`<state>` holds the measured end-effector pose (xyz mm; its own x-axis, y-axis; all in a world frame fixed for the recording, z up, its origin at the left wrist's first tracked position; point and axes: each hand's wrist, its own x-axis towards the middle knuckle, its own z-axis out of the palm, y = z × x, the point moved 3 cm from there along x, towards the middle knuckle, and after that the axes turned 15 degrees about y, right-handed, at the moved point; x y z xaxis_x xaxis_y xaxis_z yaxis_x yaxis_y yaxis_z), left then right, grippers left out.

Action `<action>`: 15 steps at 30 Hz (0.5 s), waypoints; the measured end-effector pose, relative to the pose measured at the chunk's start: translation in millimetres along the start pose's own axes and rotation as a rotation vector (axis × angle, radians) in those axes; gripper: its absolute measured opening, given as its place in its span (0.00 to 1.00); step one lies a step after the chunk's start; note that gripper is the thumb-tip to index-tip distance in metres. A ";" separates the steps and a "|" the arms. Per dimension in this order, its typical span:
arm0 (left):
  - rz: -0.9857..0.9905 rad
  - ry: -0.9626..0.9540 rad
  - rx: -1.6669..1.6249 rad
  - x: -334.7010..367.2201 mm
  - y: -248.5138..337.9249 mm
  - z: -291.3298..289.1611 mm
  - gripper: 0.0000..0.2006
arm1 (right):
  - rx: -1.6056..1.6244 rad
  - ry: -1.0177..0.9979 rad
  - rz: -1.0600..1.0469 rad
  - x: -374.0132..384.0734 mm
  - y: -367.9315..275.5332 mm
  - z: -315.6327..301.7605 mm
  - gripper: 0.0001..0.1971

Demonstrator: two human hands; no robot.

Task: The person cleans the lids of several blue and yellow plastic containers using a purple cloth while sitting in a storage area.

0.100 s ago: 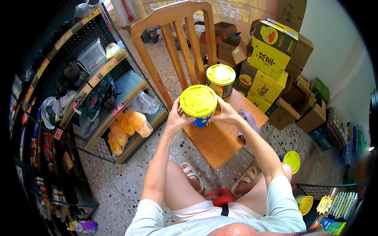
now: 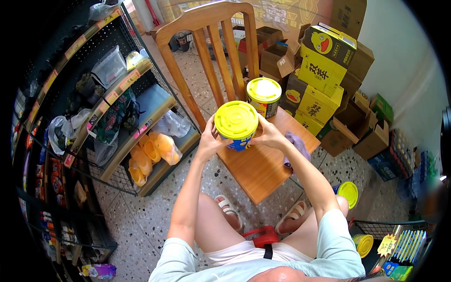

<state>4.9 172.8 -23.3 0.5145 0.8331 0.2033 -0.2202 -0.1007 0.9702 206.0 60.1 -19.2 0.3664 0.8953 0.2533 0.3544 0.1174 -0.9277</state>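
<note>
Between my two hands is a blue tub (image 2: 236, 120) with a yellow-green lid, upright over the seat of a wooden chair (image 2: 256, 176). My left hand (image 2: 211, 139) wraps its left side, and my right hand (image 2: 269, 134) grips the right side. Whether its base rests on the seat I cannot tell. Just behind it, to the right, a second tub (image 2: 264, 96) with the same kind of lid and a dark side stands on the seat. A crumpled purple cloth (image 2: 297, 148) lies at the seat's right edge, near my right forearm.
Shelving (image 2: 127, 84) with bags and orange clogs (image 2: 141, 164) stands at left. Yellow and black cartons (image 2: 324, 61) are stacked at far right. Another lidded tub (image 2: 347, 194) is on the floor by my right knee, near a wire basket (image 2: 376, 228). A red object (image 2: 266, 236) sits between my legs.
</note>
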 end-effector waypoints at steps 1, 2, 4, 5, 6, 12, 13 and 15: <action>0.000 -0.001 -0.001 1.5 -2.2 -0.9 0.55 | -0.002 0.000 0.000 2.9 3.0 -0.2 0.54; -0.005 0.005 -0.014 3.7 -4.9 -1.8 0.56 | -0.061 0.001 -0.024 6.4 4.2 -0.4 0.55; -0.010 0.008 -0.030 7.5 -11.2 -1.6 0.56 | -0.125 0.003 -0.048 11.4 6.8 -0.9 0.55; 0.011 0.009 -0.046 9.2 -12.6 -1.6 0.56 | -0.115 -0.005 -0.078 14.7 9.2 1.0 0.55; 0.033 0.009 -0.061 10.7 -14.0 -1.7 0.56 | -0.105 -0.013 -0.108 17.5 11.4 1.6 0.56; 0.041 0.030 -0.005 16.2 -19.1 -0.5 0.56 | -0.145 -0.036 -0.132 23.5 14.8 0.4 0.56; 0.042 0.026 -0.007 17.8 -19.3 -0.1 0.56 | -0.147 -0.032 -0.132 25.8 15.3 0.2 0.56; 0.032 0.036 0.004 18.7 -19.2 1.1 0.56 | -0.161 -0.049 -0.168 29.7 19.7 0.8 0.56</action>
<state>19.7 189.8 -38.1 0.4772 0.8482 0.2298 -0.2332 -0.1299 0.9637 223.2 89.3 -30.2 0.2501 0.8889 0.3837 0.5408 0.2004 -0.8169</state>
